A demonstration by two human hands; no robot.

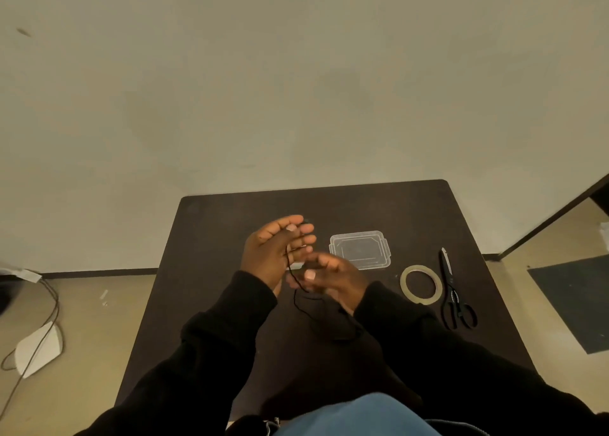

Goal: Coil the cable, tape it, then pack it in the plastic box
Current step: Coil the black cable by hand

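Observation:
My left hand is raised over the dark table, palm toward me, fingers straight, with a thin black cable looped around the fingers. Close beside it, my right hand pinches the same cable, slightly blurred. The cable's loose part trails down onto the table toward my body and is hard to see against the dark top. The clear plastic box lies just right of my hands. A roll of clear tape lies flat further right.
Black scissors lie at the table's right side, next to the tape. A small white object peeks out between my hands. On the floor to the left are a white sheet and a loose wire.

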